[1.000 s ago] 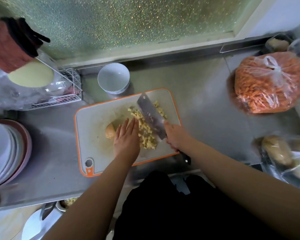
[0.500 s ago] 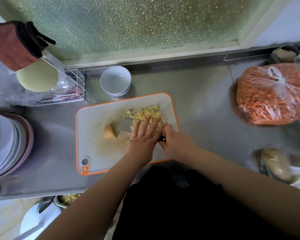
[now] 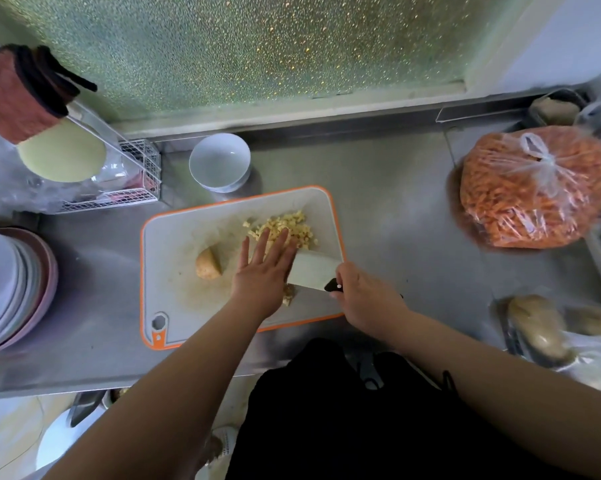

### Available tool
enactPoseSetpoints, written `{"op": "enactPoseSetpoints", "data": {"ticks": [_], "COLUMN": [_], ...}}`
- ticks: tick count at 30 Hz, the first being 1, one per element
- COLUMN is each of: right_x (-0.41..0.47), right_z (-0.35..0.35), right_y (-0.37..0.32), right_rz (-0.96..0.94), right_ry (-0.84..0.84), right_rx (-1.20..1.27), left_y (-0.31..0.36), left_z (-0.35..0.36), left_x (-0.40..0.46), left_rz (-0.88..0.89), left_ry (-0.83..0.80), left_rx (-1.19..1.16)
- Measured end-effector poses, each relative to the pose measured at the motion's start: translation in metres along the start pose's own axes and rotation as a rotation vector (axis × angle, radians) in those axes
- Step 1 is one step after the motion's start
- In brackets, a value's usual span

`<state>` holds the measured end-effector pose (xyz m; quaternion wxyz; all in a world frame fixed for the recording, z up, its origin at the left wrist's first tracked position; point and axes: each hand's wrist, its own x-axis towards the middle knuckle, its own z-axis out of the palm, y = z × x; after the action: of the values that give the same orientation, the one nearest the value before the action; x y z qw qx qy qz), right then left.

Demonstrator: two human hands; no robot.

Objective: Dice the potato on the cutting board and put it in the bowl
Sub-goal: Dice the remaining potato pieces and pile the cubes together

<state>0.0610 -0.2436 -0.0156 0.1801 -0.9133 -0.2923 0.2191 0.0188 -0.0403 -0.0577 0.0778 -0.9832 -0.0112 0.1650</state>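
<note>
Evidently the person is gathering what has been cut: the cleaver lies nearly flat on the cutting board, its broad blade turned up like a scoop, and the right hand is curled round its black handle at the board's right edge. The left hand is spread flat, fingers straight, holding nothing; its fingertips reach into the heap of diced potato at the far right of the board, probably to sweep the cubes onto the blade. A few cubes lie just below that palm. An uncut potato end sits just left of the left hand, apart from it. The white bowl stands empty on the table beyond the board's far edge, near the heap, so the carry looks short.
</note>
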Motion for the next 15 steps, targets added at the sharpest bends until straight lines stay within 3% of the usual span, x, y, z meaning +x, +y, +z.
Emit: {"op": "enactPoseSetpoints", "data": {"ticks": [10,15], "right_x": [-0.018,-0.02], "right_z": [-0.001,-0.002], "right_y": [0.041,0.05], "right_rz": [0.019,0.0], "right_ry": [0.123,0.295], "right_rx": [-0.011,0.042], "left_y": [-0.015,-0.016], "left_z": [-0.001,-0.002], "left_x": [0.009,0.006], "left_rz": [-0.112,-0.216], "left_ry": [-0.016,0.005], "left_rx": [0.002,-0.167]}}
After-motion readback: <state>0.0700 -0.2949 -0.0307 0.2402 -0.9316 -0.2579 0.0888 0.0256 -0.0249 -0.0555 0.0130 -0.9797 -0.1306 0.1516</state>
